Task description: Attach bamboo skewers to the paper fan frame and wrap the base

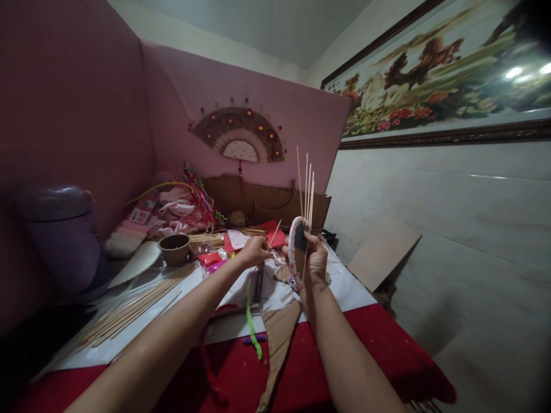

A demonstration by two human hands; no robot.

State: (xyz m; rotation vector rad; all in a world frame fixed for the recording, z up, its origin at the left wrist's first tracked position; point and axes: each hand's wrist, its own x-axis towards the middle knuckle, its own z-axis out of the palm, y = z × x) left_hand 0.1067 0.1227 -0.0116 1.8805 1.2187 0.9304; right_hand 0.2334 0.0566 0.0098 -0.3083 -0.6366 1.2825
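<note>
My right hand is closed around a curved cardboard piece edged with pale, red-dotted fabric. Several thin wooden sticks stand up out of its top edge. To the left, my left hand pinches a single wooden stick that points up and to the right. The two hands are close together but apart, above the white sheet on the table. Below them lie a green pipe cleaner and a torn strip of corrugated cardboard.
A brown bowl stands left, near a bundle of wooden sticks and a purple bin. Fabric and ribbons are heaped behind. A decorated fan hangs on the pink panel. Red cloth covers the table's front edge.
</note>
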